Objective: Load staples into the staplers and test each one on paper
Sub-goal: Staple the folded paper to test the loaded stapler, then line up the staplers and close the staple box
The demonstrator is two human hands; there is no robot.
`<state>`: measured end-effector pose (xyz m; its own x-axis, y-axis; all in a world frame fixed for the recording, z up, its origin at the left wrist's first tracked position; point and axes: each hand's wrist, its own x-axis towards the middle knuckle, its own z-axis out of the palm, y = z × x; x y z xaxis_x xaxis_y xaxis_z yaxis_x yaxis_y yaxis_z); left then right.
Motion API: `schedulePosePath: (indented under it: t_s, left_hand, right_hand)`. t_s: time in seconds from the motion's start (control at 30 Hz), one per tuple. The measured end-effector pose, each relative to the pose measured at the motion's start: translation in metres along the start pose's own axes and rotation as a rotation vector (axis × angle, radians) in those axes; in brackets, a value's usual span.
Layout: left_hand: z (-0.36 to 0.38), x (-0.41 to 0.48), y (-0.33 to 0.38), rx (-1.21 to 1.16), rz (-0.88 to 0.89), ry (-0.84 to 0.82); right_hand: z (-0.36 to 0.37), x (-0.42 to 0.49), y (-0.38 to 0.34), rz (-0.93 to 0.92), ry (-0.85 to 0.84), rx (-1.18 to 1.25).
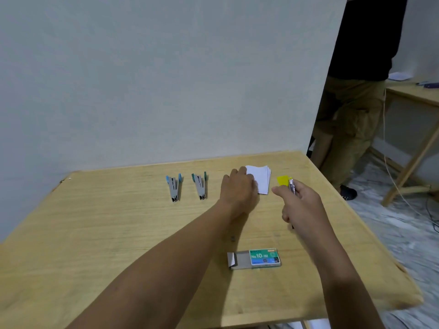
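staple box [254,258] lies half open at lower centre. right hand [301,207] grips the yellow stapler [286,182] right of centre. left hand [237,188] rests on the paper [261,180], fingers hidden, grip unclear. likely slips: a sheet sliding off, or a misfed staple jamming. count: three staplers, blue stapler [174,187] and green stapler [201,186] lying mid left; one staple box; one paper stack.

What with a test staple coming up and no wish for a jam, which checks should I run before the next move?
1. Right hand grips yellow stapler: ok.
2. Left hand touches paper stack: ok.
3. Paper inside the yellow stapler: not ok, they are apart.
4. Staples loaded in it: cannot tell.
5. Staple box open on the table: ok.
6. Blue stapler and green stapler tested: cannot tell; both lie open.
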<state>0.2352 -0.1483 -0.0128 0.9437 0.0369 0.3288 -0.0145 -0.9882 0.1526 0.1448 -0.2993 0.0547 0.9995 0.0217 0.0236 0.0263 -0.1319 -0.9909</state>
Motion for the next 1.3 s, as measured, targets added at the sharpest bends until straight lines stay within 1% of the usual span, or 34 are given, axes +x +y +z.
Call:
schedulePosePath:
  t_s: [0.1, 0.13, 0.17, 0.2, 0.27, 0.33, 0.4, 0.5, 0.6, 0.67, 0.8, 0.87, 0.9, 0.97, 1.03, 1.1, 1.23, 1.3]
  left_hand:
    - [-0.014, 0.008, 0.001, -0.067, -0.032, -0.245]
    - [-0.021, 0.008, -0.001, -0.114, -0.047, -0.304]
    - [-0.029, 0.006, -0.003, -0.193, -0.07, -0.323]
    - [-0.039, -0.001, -0.007, -0.316, -0.105, -0.304]
    - [-0.063, -0.023, -0.012, -0.655, -0.182, -0.236]
    - [-0.091, -0.051, -0.018, -0.976, -0.282, -0.233]
    - [-0.118, -0.079, -0.025, -1.153, -0.348, -0.265]
    - [-0.143, -0.116, -0.036, -1.194, -0.379, -0.273]
    - [-0.156, -0.14, -0.05, -1.193, -0.468, -0.199]
    - [-0.161, -0.149, -0.061, -1.239, -0.531, -0.156]
    - [-0.167, -0.164, -0.086, -1.408, -0.576, -0.126]
    - [-0.167, -0.168, -0.101, -1.466, -0.611, -0.093]
    - [-0.166, -0.168, -0.111, -1.475, -0.634, -0.066]
    - [-0.164, -0.166, -0.131, -1.442, -0.693, 0.006]
    - [-0.16, -0.159, -0.149, -1.35, -0.77, 0.081]
    - [-0.149, -0.145, -0.168, -1.226, -0.83, 0.118]
    - [-0.125, -0.114, -0.197, -0.95, -0.951, 0.089]
    - [-0.119, -0.104, -0.201, -0.817, -0.973, 0.063]
  right_hand:
    - [0.003, -0.004, -0.003, 0.072, -0.055, 0.016]
    - [0.005, -0.005, -0.004, 0.09, -0.074, 0.042]
    - [0.007, -0.007, -0.005, 0.102, -0.092, 0.066]
    - [0.01, -0.01, -0.006, 0.107, -0.108, 0.08]
    - [0.015, -0.016, -0.005, 0.108, -0.138, 0.088]
    - [0.023, -0.023, -0.004, 0.086, -0.161, 0.085]
    - [0.032, -0.029, -0.001, 0.022, -0.165, -0.004]
    - [0.054, -0.045, -0.002, -0.104, -0.162, -0.145]
    - [0.079, -0.06, -0.009, -0.173, -0.213, -0.244]
    - [0.093, -0.069, -0.013, -0.231, -0.252, -0.31]
    - [0.115, -0.084, -0.019, -0.284, -0.321, -0.36]
    - [0.122, -0.088, -0.019, -0.278, -0.363, -0.35]
    - [0.123, -0.088, -0.018, -0.271, -0.367, -0.336]
    - [0.119, -0.087, -0.015, -0.248, -0.318, -0.325]
    - [0.11, -0.083, -0.011, -0.216, -0.244, -0.34]
    - [0.098, -0.079, -0.007, -0.205, -0.2, -0.394]
    - [0.078, -0.076, 0.002, -0.192, -0.188, -0.453]
    - [0.07, -0.075, 0.006, -0.185, -0.192, -0.463]
